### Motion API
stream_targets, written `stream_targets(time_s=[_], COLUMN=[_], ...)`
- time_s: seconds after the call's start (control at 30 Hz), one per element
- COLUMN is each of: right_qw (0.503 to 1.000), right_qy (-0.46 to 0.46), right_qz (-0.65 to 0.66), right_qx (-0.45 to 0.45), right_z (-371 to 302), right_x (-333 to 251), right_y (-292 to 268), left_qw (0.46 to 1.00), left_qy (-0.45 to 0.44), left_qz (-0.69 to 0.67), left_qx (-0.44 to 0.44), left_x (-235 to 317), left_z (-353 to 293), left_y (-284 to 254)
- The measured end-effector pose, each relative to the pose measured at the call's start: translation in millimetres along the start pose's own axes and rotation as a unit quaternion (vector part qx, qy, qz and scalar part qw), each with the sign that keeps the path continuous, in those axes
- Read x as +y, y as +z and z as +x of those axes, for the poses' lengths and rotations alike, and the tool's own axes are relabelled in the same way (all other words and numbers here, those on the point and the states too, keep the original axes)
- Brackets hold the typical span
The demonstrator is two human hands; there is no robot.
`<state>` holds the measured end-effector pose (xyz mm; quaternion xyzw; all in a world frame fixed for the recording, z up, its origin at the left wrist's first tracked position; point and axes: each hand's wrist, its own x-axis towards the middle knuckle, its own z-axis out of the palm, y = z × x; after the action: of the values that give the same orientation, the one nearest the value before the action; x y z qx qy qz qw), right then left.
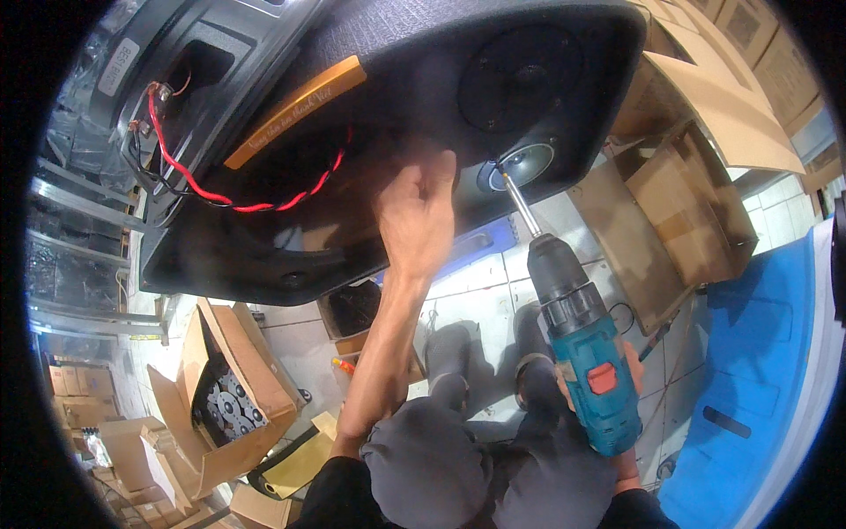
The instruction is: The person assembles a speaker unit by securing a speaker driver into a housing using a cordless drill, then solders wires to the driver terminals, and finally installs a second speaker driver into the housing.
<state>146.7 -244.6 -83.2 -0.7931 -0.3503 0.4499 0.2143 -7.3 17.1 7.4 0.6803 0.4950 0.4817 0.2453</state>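
Observation:
A black speaker cabinet fills the upper part of the head view. My right hand is wrapped round the handle of a teal and black cordless drill. The drill's long metal bit points up and away, its tip at the rim of a round, pale speaker cone in the cabinet. In front of the cabinet's middle, my left hand is closed, fingers curled and thumb up; whatever it may hold is hidden. Left of it, a twisted red and black wire hangs in a large round opening.
An orange strip lies along the cabinet's upper left. Open cardboard boxes stand right and lower left, the left box holding several round metal parts. A blue plastic surface is at right. My knees are below, over white floor tiles.

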Motion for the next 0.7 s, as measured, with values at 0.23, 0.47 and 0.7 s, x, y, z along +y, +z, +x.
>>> stream_targets(time_s=[0.23,0.47,0.7], right_qw=[0.960,0.960,0.975], right_qy=[-0.076,0.065,-0.007], right_qz=[-0.152,-0.244,-0.156], right_qx=[0.223,0.121,0.155], right_z=[-22,-21,-18], right_x=[-44,-79,-94], right_y=[-7,-21,-29], left_qw=[0.997,0.997,0.998], left_qy=[-0.055,-0.059,-0.044], left_qz=[0.017,0.013,0.021], left_qx=[-0.047,-0.051,-0.035], left_x=[2,3,4], left_z=[0,0,1], left_y=[-7,-6,-5])
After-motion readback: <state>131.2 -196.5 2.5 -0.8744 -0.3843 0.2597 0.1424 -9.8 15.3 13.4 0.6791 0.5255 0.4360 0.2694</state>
